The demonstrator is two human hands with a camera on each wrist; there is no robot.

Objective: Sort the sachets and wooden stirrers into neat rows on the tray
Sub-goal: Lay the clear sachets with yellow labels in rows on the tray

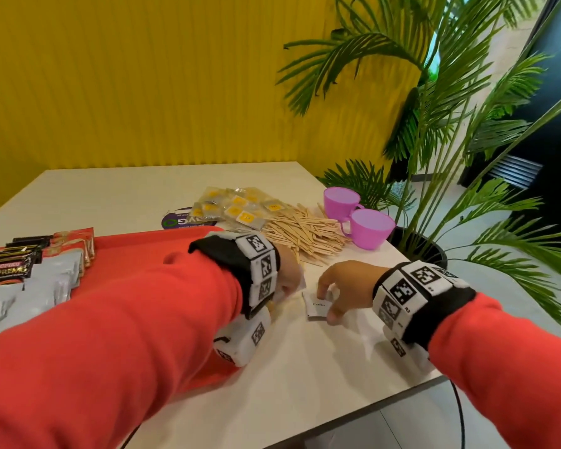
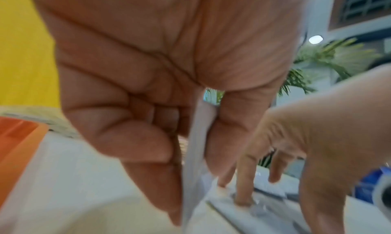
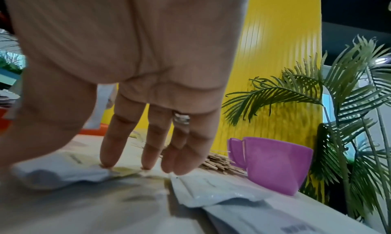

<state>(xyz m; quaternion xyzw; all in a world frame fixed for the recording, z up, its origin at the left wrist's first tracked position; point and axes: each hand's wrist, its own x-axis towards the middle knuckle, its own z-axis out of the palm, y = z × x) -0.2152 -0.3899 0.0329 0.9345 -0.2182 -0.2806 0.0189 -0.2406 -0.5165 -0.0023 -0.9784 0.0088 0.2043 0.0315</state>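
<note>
My left hand hovers at the right end of the red tray and pinches a thin white sachet upright between thumb and fingers. My right hand arches over another white sachet lying flat on the table. Its straight fingertips press on that sachet's far edge and the thumb sits at the near edge. More white sachets lie close by. Rows of black sachets, silver sachets and red sachets fill the tray's left part. Wooden stirrers lie heaped beyond the hands.
Yellow sachets are piled behind the stirrers, partly over a round dark sticker. Two purple cups stand by the table's right edge, with a potted palm just past it. A yellow wall backs the table.
</note>
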